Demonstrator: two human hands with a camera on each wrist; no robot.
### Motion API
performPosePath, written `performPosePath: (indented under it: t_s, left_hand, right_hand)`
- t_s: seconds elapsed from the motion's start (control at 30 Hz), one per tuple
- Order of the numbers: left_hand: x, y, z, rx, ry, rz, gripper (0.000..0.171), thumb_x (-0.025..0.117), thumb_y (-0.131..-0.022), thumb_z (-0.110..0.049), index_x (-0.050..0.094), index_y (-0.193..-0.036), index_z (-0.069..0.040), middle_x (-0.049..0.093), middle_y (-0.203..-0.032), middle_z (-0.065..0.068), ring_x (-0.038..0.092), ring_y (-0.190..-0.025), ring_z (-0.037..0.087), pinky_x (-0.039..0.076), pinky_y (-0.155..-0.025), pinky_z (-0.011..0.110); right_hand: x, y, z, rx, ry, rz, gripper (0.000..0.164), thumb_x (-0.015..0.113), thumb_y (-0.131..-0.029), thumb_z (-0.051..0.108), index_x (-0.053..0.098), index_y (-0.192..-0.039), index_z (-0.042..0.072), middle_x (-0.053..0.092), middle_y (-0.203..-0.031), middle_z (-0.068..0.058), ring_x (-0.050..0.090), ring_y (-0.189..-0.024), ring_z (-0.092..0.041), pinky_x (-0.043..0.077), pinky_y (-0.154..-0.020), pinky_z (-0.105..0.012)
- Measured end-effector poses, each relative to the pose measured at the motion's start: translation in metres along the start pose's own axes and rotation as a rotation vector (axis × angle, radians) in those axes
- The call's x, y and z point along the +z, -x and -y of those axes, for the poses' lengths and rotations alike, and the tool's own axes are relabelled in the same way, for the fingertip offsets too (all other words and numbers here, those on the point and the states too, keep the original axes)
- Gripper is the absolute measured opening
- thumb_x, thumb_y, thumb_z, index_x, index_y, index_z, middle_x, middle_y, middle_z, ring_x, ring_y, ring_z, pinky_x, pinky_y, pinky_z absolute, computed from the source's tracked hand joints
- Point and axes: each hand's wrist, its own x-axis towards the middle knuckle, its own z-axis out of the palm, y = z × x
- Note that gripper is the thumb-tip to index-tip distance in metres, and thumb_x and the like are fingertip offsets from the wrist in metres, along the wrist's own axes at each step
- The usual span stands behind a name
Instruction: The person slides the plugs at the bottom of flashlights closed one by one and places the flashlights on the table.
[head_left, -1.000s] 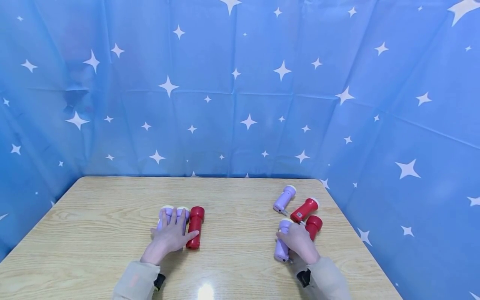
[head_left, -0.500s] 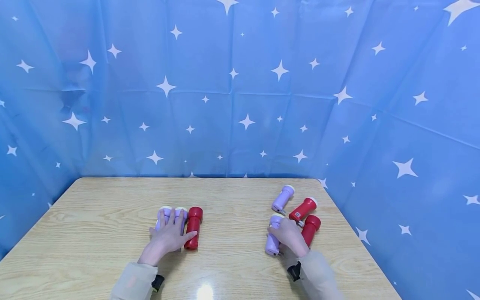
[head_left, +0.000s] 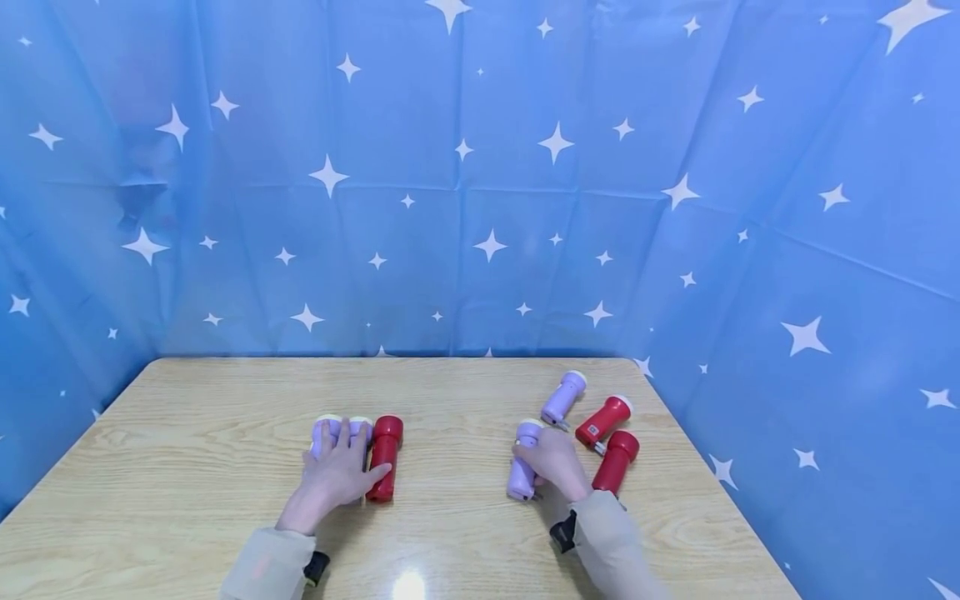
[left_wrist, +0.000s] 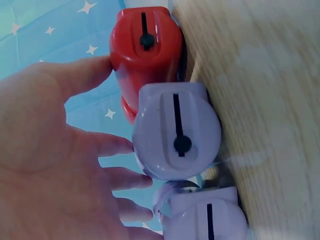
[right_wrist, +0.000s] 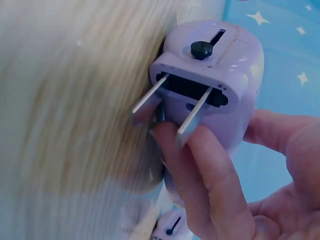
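My left hand (head_left: pixel 333 477) rests with spread, fairly straight fingers over two purple flashlights (left_wrist: pixel 177 132) lying side by side. Its thumb touches a red flashlight (head_left: pixel 385 454) to their right. All three lie in a row with heads toward the back; the left wrist view shows their rounded ends, each with a dark slider. On the right, my right hand (head_left: pixel 557 460) grips another purple flashlight (head_left: pixel 521 479) between thumb and fingers, low over the table. Two metal plug prongs (right_wrist: pixel 195 117) stick out of its end in the right wrist view.
Beyond the right hand lie a purple flashlight (head_left: pixel 564 398), a red flashlight (head_left: pixel 604 419) with its head to the right, and another red flashlight (head_left: pixel 617 461). The wooden table (head_left: pixel 187 450) ends at a blue star-patterned curtain (head_left: pixel 420 225).
My right hand has moved left with the purple flashlight, away from the two red ones. The left hand stays on its row.
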Motion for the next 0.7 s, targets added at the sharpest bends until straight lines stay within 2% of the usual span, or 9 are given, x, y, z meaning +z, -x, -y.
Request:
performPosePath:
  t_s: [0.13, 0.23, 0.4, 0.47, 0.6, 0.7]
  left_hand:
    - [-0.001, 0.002, -0.007, 0.03, -0.025, -0.047, 0.072, 0.06, -0.089, -0.034, 0.034, -0.144, 0.003, 0.022, -0.15, 0.036, 0.007, -0.138, 0.059, 0.016, -0.1, 0.079]
    - [0.0, 0.003, -0.013, 0.046, -0.023, -0.074, 0.07, 0.061, -0.089, -0.031, 0.035, -0.143, 0.005, 0.023, -0.15, 0.035, 0.009, -0.138, 0.059, 0.014, -0.102, 0.078]
    - [0.003, 0.004, -0.022, 0.099, -0.035, -0.12, 0.069, 0.063, -0.088, -0.033, 0.04, -0.14, 0.005, 0.03, -0.147, 0.034, 0.016, -0.137, 0.058, 0.017, -0.105, 0.075]
    - [0.006, 0.002, -0.026, 0.15, -0.045, -0.156, 0.067, 0.065, -0.087, -0.033, 0.044, -0.137, 0.006, 0.036, -0.144, 0.034, 0.024, -0.135, 0.058, 0.022, -0.105, 0.071]
    - [0.014, -0.002, -0.034, 0.288, 0.004, -0.23, 0.062, 0.07, -0.083, -0.028, 0.05, -0.13, 0.008, 0.048, -0.136, 0.031, 0.039, -0.129, 0.053, 0.035, -0.105, 0.06]
    - [0.018, -0.005, -0.041, 0.355, 0.054, -0.241, 0.061, 0.072, -0.082, -0.028, 0.052, -0.129, 0.006, 0.052, -0.134, 0.027, 0.045, -0.128, 0.047, 0.04, -0.104, 0.054]
  right_hand:
    - [0.007, -0.002, 0.008, -0.03, -0.023, -0.001, 0.023, 0.066, -0.083, 0.024, 0.06, -0.081, 0.002, 0.059, -0.066, -0.008, 0.059, -0.048, -0.015, 0.049, -0.044, -0.025]
    - [0.012, -0.003, 0.015, -0.04, -0.05, 0.01, 0.024, 0.067, -0.083, 0.024, 0.061, -0.083, 0.001, 0.061, -0.07, -0.009, 0.06, -0.049, -0.014, 0.051, -0.045, -0.026]
    - [0.02, -0.002, 0.027, -0.057, -0.081, 0.022, 0.026, 0.069, -0.083, 0.025, 0.061, -0.082, 0.0, 0.062, -0.072, -0.011, 0.061, -0.048, -0.015, 0.052, -0.045, -0.026]
    - [0.022, -0.001, 0.032, -0.069, -0.088, 0.028, 0.027, 0.069, -0.083, 0.025, 0.061, -0.083, -0.001, 0.063, -0.072, -0.012, 0.061, -0.049, -0.015, 0.053, -0.046, -0.028]
    - [0.026, 0.0, 0.042, -0.091, -0.08, 0.026, 0.031, 0.069, -0.083, 0.028, 0.061, -0.085, -0.002, 0.064, -0.074, -0.013, 0.062, -0.049, -0.016, 0.054, -0.048, -0.029]
    - [0.028, 0.002, 0.048, -0.105, -0.08, 0.012, 0.034, 0.069, -0.083, 0.029, 0.061, -0.088, -0.004, 0.065, -0.074, -0.015, 0.063, -0.047, -0.017, 0.054, -0.047, -0.03]
